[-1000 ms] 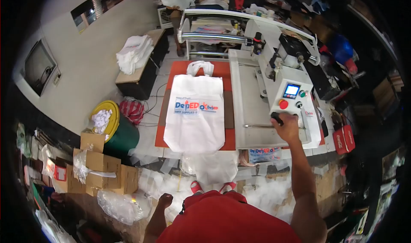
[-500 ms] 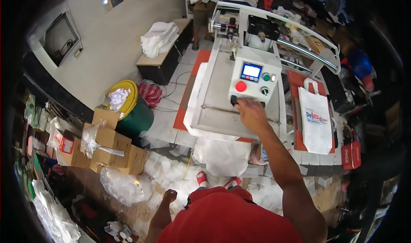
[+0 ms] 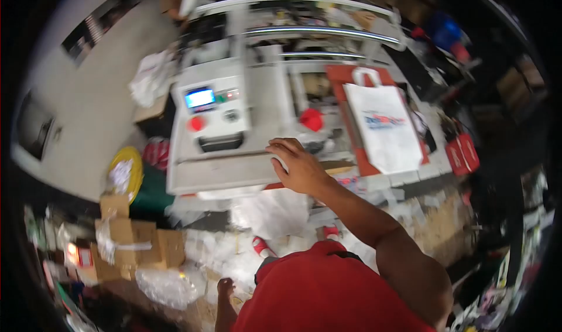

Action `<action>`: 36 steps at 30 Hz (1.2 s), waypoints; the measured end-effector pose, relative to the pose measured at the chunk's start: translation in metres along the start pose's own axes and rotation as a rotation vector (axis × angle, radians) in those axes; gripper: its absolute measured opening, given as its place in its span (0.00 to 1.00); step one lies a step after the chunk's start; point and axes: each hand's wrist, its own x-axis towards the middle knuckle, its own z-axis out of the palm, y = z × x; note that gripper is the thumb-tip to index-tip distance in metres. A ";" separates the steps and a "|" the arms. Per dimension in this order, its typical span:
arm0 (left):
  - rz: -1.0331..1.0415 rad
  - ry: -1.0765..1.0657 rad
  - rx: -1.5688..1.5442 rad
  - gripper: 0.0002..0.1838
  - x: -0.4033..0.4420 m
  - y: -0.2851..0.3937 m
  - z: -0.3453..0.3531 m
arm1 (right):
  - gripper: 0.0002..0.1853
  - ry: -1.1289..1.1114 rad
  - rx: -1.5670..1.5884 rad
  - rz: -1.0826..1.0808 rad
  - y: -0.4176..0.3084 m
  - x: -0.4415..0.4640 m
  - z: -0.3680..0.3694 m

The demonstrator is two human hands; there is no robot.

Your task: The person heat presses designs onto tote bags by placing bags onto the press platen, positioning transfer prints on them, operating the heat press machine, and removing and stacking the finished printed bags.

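Note:
My right hand (image 3: 298, 165), fingers apart and holding nothing visible, is over the right front part of the heat press's grey platen (image 3: 222, 169). Contact with it is unclear. To its left is the press's white control head (image 3: 213, 101), with a lit screen, a red button and a black handle (image 3: 220, 141). Right of the hand, a white tote bag (image 3: 386, 127) with blue and red print lies flat on an orange-red pad (image 3: 339, 92). My left hand (image 3: 225, 286) hangs low by my side, loosely bent and seemingly empty.
Chrome rails (image 3: 322, 33) run behind the press. At left stand a green bin with a yellow lid (image 3: 133, 162) and cardboard boxes (image 3: 134, 238). Folded white bags (image 3: 151, 77) sit on a bench. A red bag (image 3: 462, 153) is at right. White scraps cover the floor.
My right hand has let go of the press's handle and opened. The press head has slid left along its rails, exposing a red part beside it. My view has swung right.

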 end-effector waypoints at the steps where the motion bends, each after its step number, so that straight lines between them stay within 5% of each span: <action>1: -0.044 -0.017 -0.025 0.08 -0.011 0.007 0.014 | 0.16 0.015 -0.032 0.034 0.032 -0.021 -0.022; 3: -0.094 -0.005 0.030 0.09 -0.017 0.006 0.044 | 0.12 0.167 0.058 0.298 0.114 -0.075 -0.055; 5: -0.141 -0.102 0.112 0.09 -0.019 0.002 0.078 | 0.08 0.356 -0.102 0.340 0.203 -0.130 -0.092; 9: -0.093 -0.091 0.136 0.11 -0.072 0.042 0.175 | 0.06 0.427 -0.215 0.580 0.332 -0.214 -0.183; 13: 0.267 -0.179 0.433 0.12 -0.090 0.065 0.244 | 0.05 0.445 -0.361 0.651 0.416 -0.231 -0.230; 17: 0.211 -0.054 0.272 0.12 -0.125 0.083 0.279 | 0.08 0.461 -0.378 0.636 0.487 -0.225 -0.234; 22: 0.114 0.004 0.184 0.10 -0.157 0.076 0.289 | 0.11 0.387 -0.464 0.572 0.535 -0.184 -0.229; 25: 0.165 -0.004 0.356 0.06 -0.160 0.040 0.279 | 0.12 0.236 -0.418 0.783 0.553 -0.162 -0.227; 27: -0.067 -0.001 0.270 0.07 -0.163 0.033 0.280 | 0.11 -0.022 -0.561 0.805 0.565 -0.161 -0.228; 34: -0.014 -0.043 0.256 0.08 -0.181 0.029 0.279 | 0.06 0.102 -0.415 0.659 0.579 -0.158 -0.234; 36: -0.016 0.022 0.205 0.08 -0.184 0.039 0.283 | 0.06 0.062 -0.243 0.851 0.553 -0.147 -0.236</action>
